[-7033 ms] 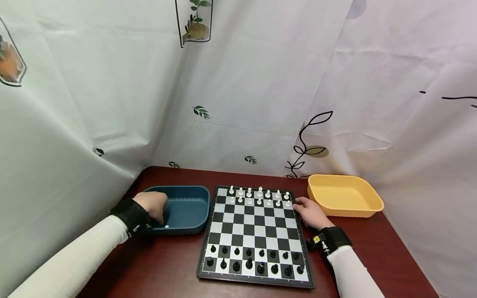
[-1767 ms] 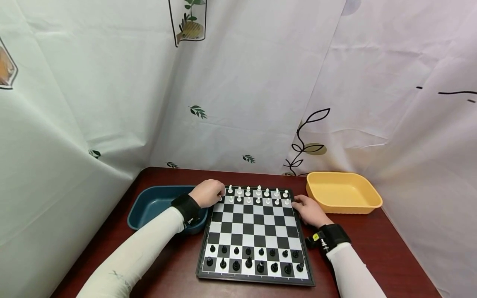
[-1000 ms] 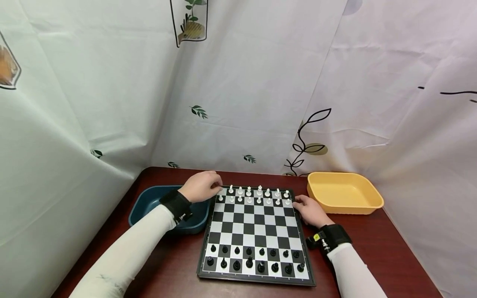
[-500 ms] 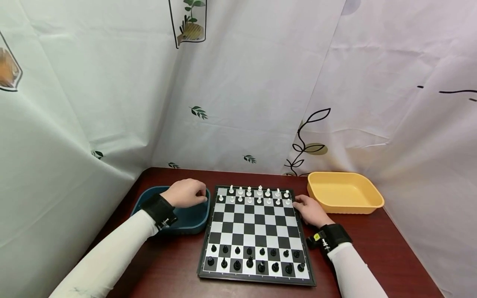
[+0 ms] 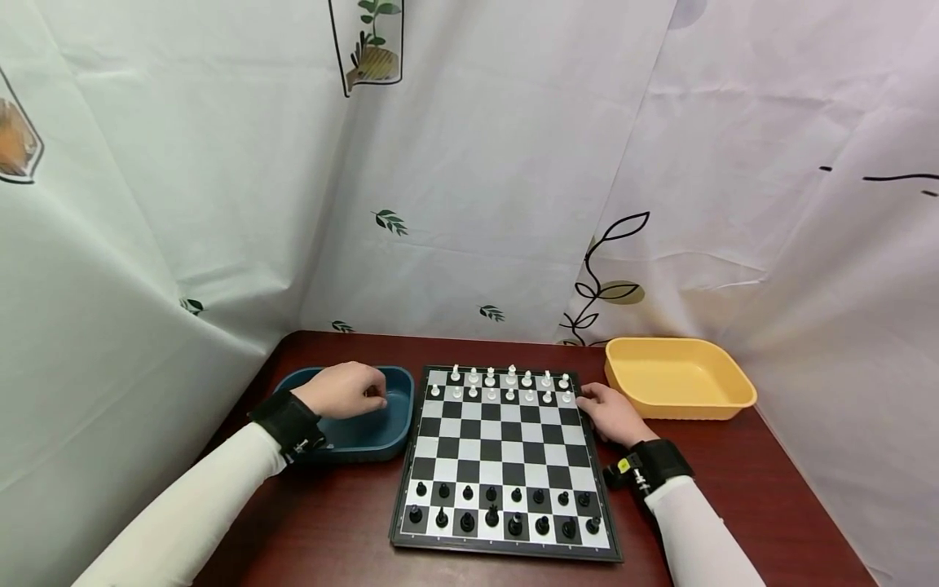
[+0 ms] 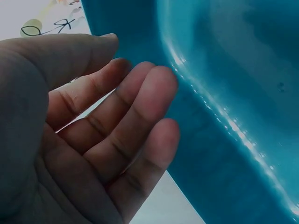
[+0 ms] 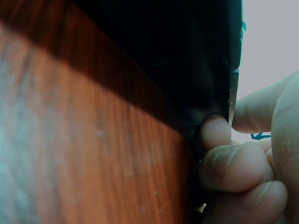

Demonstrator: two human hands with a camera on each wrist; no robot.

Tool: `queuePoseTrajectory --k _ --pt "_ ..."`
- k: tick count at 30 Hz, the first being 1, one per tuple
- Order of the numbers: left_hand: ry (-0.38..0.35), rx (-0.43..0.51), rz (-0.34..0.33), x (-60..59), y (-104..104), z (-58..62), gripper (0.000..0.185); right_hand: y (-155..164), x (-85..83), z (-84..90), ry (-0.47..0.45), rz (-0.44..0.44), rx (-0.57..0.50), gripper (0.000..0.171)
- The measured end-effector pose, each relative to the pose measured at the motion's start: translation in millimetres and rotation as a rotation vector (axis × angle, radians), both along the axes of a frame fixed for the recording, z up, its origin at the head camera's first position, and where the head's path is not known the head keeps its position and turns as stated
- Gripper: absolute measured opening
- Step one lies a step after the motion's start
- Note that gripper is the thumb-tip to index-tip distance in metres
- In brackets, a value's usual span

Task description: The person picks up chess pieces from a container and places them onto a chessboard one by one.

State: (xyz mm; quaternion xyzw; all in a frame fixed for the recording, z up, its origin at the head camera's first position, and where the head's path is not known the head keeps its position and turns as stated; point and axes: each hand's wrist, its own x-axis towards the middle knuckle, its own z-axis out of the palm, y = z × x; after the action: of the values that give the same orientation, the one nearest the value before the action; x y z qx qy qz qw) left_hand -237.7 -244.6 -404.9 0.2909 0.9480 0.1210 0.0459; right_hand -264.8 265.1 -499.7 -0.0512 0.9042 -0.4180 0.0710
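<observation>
My left hand hovers over the blue tray, fingers loosely bent. In the left wrist view its fingers hold nothing, with the tray's blue wall behind them. My right hand holds the right edge of the chessboard near its far corner. The right wrist view shows the thumb on the board's upper side and curled fingertips against its dark side. White pieces stand in two rows at the far end; black pieces fill two rows at the near end.
A yellow tray stands right of the board, past my right hand. The reddish-brown table meets a white patterned cloth behind and at both sides. The blue tray sits close to the board's left edge.
My left hand went from the blue tray to the board's far left, where a white pawn now stands at the end of the front white row, then moved back over the tray. My right hand stayed.
</observation>
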Motion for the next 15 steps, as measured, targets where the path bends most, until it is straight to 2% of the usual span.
queuePoseTrajectory --k 9,15 --pt "-0.014 0.005 -0.037 8.0 -14 0.4 0.018 1 -2.9 -1.6 0.004 0.000 0.013 0.040" --pt "-0.021 -0.010 -0.031 16.8 -24 1.5 0.018 0 -0.7 0.1 -0.005 -0.001 0.004 0.040"
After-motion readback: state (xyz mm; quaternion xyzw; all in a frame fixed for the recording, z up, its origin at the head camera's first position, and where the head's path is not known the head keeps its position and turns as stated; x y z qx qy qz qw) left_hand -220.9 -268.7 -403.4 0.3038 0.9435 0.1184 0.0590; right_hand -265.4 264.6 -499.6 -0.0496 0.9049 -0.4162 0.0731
